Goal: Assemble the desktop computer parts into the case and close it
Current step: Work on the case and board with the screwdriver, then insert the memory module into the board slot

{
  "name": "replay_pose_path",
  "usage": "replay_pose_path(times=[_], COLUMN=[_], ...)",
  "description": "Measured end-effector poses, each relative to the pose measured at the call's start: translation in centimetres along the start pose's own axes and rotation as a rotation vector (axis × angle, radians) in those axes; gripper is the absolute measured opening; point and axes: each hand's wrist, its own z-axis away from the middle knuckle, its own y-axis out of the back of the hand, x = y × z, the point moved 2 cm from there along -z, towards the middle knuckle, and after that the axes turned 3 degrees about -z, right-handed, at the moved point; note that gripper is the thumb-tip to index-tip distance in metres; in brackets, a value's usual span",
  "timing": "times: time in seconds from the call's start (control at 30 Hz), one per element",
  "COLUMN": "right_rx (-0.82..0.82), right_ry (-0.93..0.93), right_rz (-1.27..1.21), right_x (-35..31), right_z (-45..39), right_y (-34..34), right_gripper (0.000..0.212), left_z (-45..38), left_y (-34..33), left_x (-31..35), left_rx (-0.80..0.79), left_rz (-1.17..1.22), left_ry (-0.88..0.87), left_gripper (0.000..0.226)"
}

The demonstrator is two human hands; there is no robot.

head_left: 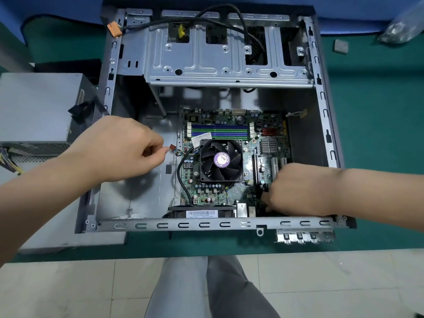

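Head view: my left hand (114, 148) pinches a light, fragile connector (172, 147) at fingertips; my right hand (296, 191), fingers curled, grip unclear.

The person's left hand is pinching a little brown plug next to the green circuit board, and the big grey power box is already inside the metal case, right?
Not quite. The head view shows the big grey power box sitting outside the open metal computer case, on its left. The left hand does pinch the little brown plug beside the green circuit board.
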Motion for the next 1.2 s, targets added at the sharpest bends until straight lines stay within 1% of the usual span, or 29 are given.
replay_pose_path(times=[0.1,0.27,0.37,0.47,0.53,0.6,0.7,0.73,0.83,0.87,0.9,0.93,0.97,1.0,1.07,1.1,1.13,1.2], right_rx=[-0.023,-0.042,-0.048,-0.053,-0.031,0.087,0.362,0.429,0.561,0.618,0.681,0.750,0.822,0.877,0.912,0.907,0.897,0.866], right_ry=[-0.033,-0.160,-0.215,-0.270,-0.353,-0.473,-0.647,-0.704,-0.878,-0.906,-0.899,-0.849,-0.773,-0.696,-0.580,-0.541,-0.514,-0.470], right_rz=[-0.140,-0.346,-0.363,-0.350,-0.375,-0.448,-0.622,-0.660,-0.660,-0.720,-0.837,-0.992,-1.133,-1.218,-1.214,-1.182,-1.154,-1.120], right_x=[-0.1,0.7,0.8,0.6,0.9,1.4,2.0,2.0,1.8,1.8,1.8,1.6,1.3,0.9,-0.3,-0.9,-1.4,-2.0], right_z=[-0.5,-1.2,-1.4,-1.1,-0.5,0.5,2.2,2.6,3.1,3.1,3.0,2.8,2.3,1.7,0.0,-0.9,-1.8,-3.4], right_y=[-0.1,0.1,0.0,0.1,0.7,1.6,2.7,3.1,4.4,4.9,5.6,6.5,7.8,9.2,12.1,13.5,14.7,16.8], right_gripper=[0.025,0.038,0.044,0.042,0.042,0.043,0.041,0.040,0.035,0.033,0.032,0.031,0.030,0.027,0.023,0.022,0.023,0.025], left_z=[0.0,0.0,0.0,-0.1,-0.1,-0.1,-0.1,-0.1,0.3,0.5,0.6,0.6,0.6,0.6,0.5,0.4,0.4,0.7], left_y=[0.0,-0.1,-0.2,-0.1,0.0,0.0,0.1,0.2,0.7,0.9,0.9,1.1,1.5,2.0,3.4,4.1,4.8,5.8], left_x=[0.0,0.0,-0.1,-0.1,-0.1,-0.1,0.1,0.2,0.3,0.4,0.6,1.0,1.5,2.1,3.0,3.0,2.8,2.1], left_rx=[-0.006,0.005,0.026,0.026,0.024,0.015,-0.008,-0.003,0.032,0.033,0.028,0.023,0.023,0.046,0.140,0.196,0.247,0.313], left_rz=[-0.006,-0.019,-0.023,-0.012,-0.009,-0.027,-0.040,-0.027,0.059,0.108,0.188,0.308,0.469,0.692,1.258,1.484,1.619,1.720], left_ry=[0.002,0.001,-0.011,-0.017,-0.016,-0.020,-0.028,-0.035,-0.019,0.007,0.040,0.077,0.119,0.178,0.362,0.437,0.483,0.543], left_gripper=[0.037,0.038,0.038,0.038,0.039,0.042,0.042,0.040,0.037,0.038,0.038,0.035,0.031,0.027,0.022,0.021,0.021,0.025])
